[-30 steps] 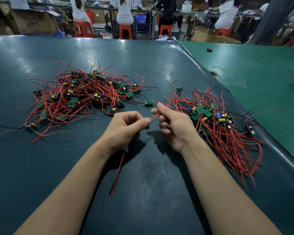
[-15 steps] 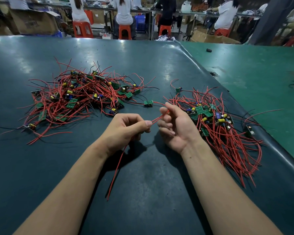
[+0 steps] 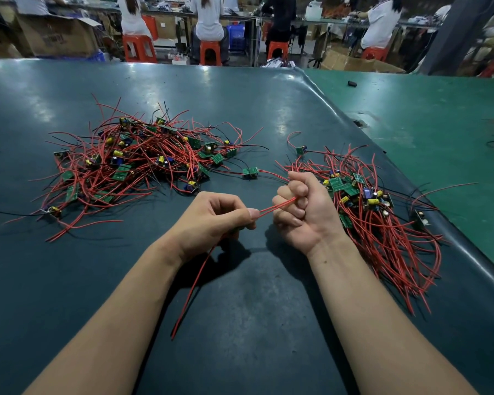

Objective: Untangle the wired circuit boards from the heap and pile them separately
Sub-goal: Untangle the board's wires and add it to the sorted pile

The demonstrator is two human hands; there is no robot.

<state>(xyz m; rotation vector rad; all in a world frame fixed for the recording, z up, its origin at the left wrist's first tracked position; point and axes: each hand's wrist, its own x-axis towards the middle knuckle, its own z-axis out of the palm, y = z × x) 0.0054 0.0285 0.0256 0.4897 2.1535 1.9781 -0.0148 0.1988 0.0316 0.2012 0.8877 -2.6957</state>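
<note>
Dark green matting covers the worktop (image 3: 240, 295), with the heap (image 3: 131, 163) at left and the sorted pile (image 3: 382, 218) at right. Both hands, left hand (image 3: 214, 220) and right hand (image 3: 300, 209), pinch red wires (image 3: 274, 208) stretched taut between them. A hard tug could drag the loose circuit board (image 3: 250, 172) or snag either bundle.

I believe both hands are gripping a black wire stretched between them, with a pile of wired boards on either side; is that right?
Not quite: the head view shows the wire is red, not black. The left hand and right hand do grip it between them, with the tangled heap on the left and sorted pile on the right.
</note>
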